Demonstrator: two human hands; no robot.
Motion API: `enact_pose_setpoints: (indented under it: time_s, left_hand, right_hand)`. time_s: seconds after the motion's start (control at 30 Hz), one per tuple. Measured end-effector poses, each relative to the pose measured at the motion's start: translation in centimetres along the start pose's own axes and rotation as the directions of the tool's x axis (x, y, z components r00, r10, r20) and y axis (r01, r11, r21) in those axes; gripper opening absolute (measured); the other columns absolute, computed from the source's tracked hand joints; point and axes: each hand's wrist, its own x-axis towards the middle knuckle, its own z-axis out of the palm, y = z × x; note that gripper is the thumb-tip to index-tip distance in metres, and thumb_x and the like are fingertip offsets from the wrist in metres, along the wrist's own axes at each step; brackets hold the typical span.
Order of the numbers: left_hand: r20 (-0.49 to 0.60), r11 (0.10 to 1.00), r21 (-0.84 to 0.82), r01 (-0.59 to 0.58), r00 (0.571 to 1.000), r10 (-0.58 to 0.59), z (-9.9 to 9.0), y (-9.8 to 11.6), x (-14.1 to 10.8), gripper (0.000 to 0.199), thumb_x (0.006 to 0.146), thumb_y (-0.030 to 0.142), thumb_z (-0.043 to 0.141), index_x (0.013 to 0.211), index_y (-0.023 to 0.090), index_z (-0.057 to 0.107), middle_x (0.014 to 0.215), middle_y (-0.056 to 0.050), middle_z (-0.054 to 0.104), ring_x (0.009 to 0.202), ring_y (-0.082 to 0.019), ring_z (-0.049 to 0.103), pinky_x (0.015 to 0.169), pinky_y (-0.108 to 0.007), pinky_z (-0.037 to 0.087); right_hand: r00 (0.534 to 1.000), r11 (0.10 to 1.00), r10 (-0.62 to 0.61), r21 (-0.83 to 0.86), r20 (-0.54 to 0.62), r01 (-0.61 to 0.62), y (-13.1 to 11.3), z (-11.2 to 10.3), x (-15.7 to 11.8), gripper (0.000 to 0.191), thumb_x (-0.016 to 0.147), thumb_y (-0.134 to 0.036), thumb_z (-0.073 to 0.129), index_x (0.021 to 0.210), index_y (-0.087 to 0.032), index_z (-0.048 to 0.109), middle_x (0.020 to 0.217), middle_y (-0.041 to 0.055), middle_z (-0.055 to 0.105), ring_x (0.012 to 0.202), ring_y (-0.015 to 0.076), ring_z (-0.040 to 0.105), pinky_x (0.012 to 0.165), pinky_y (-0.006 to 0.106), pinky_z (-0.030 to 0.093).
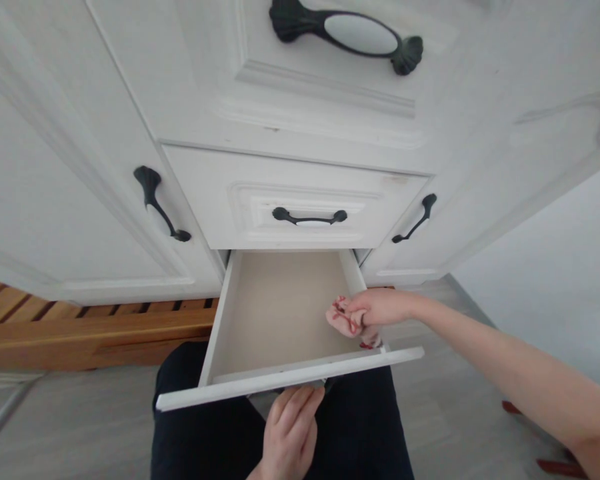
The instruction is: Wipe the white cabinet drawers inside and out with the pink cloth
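Observation:
A white drawer (285,313) is pulled out over my knees, with a bare cream-coloured bottom. My right hand (377,308) is closed round a crumpled pink cloth (347,319) with red markings, at the front right inside corner of the drawer. Part of the cloth hangs against the drawer's right wall. Below the drawer's front edge, my left hand (293,427) has its fingers curled at the outer face of the front panel. That face is turned away, so whatever the fingers grip there is hidden.
Above are a closed drawer with a dark handle (310,218) and a larger panel with a handle (347,33). Cabinet doors flank it, with a left handle (161,203) and right handle (415,219). A slatted wooden piece (105,337) stands at left; a white wall (545,280) rises at right.

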Motion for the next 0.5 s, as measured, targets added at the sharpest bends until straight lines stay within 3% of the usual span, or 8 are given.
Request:
enact_pose_setpoints:
  time_s: [0.07,0.13,0.23,0.37,0.43,0.5]
  left_hand:
    - [-0.010,1.000,-0.005,0.006,1.000,-0.006,0.0,0.1,0.2,0.038,0.094,0.006,0.052,0.125,0.021,0.069,0.115,-0.005,0.073,0.111,-0.017,0.065,0.100,-0.028,0.053]
    - [-0.076,1.000,0.001,0.022,0.997,-0.022,0.2,0.2,0.4,0.034,0.095,0.008,0.053,0.120,0.021,0.071,0.109,-0.004,0.074,0.106,-0.016,0.066,0.098,-0.027,0.052]
    - [-0.136,0.999,0.031,0.034,0.990,-0.029,0.7,0.4,0.6,0.029,0.096,0.012,0.054,0.114,0.022,0.073,0.104,-0.003,0.075,0.103,-0.016,0.066,0.098,-0.026,0.051]
    - [-0.155,0.998,0.046,0.032,0.988,-0.024,1.4,0.4,0.2,0.030,0.096,0.014,0.053,0.116,0.023,0.073,0.105,-0.002,0.075,0.105,-0.017,0.066,0.099,-0.028,0.050]
    - [-0.158,0.998,0.048,0.038,0.987,-0.030,1.5,0.3,-0.1,0.030,0.096,0.014,0.053,0.117,0.023,0.073,0.105,-0.002,0.076,0.105,-0.017,0.067,0.099,-0.028,0.050]
    - [-0.153,0.997,0.067,0.038,0.988,-0.028,1.5,0.2,-0.3,0.030,0.096,0.015,0.053,0.116,0.023,0.074,0.105,-0.002,0.076,0.105,-0.018,0.067,0.100,-0.029,0.050]
  right_hand:
    - [0.993,0.999,-0.028,-0.050,-0.116,0.022,-0.4,-0.9,2.7,0.021,0.080,-0.007,0.057,0.076,-0.020,0.073,0.097,0.0031,0.075,0.096,0.0182,0.065,0.092,0.028,0.048]
    - [0.952,0.993,0.012,-0.106,-0.305,-0.047,-0.3,-1.5,5.9,0.020,0.084,-0.010,0.056,0.089,-0.019,0.074,0.112,0.0082,0.073,0.109,0.0220,0.062,0.100,0.032,0.046]
    - [0.873,0.984,0.107,-0.074,-0.476,-0.161,0.6,-1.9,10.7,0.039,0.091,-0.014,0.053,0.128,-0.018,0.064,0.132,0.0151,0.064,0.119,0.0269,0.059,0.101,0.038,0.045]
    - [0.848,0.986,0.146,0.010,-0.510,-0.164,1.1,-0.8,16.9,0.044,0.096,-0.026,0.052,0.140,-0.024,0.054,0.126,0.0127,0.067,0.111,0.0257,0.064,0.091,0.035,0.050]
    - [0.851,0.992,0.117,0.018,-0.512,-0.125,0.1,0.3,19.9,0.046,0.097,-0.031,0.054,0.143,-0.029,0.053,0.136,0.0102,0.063,0.122,0.0268,0.059,0.097,0.039,0.048]
    - [0.853,0.997,0.076,0.010,-0.517,-0.083,-1.7,1.5,22.5,0.053,0.095,-0.036,0.056,0.148,-0.036,0.049,0.153,0.0061,0.050,0.139,0.0304,0.045,0.109,0.047,0.040]
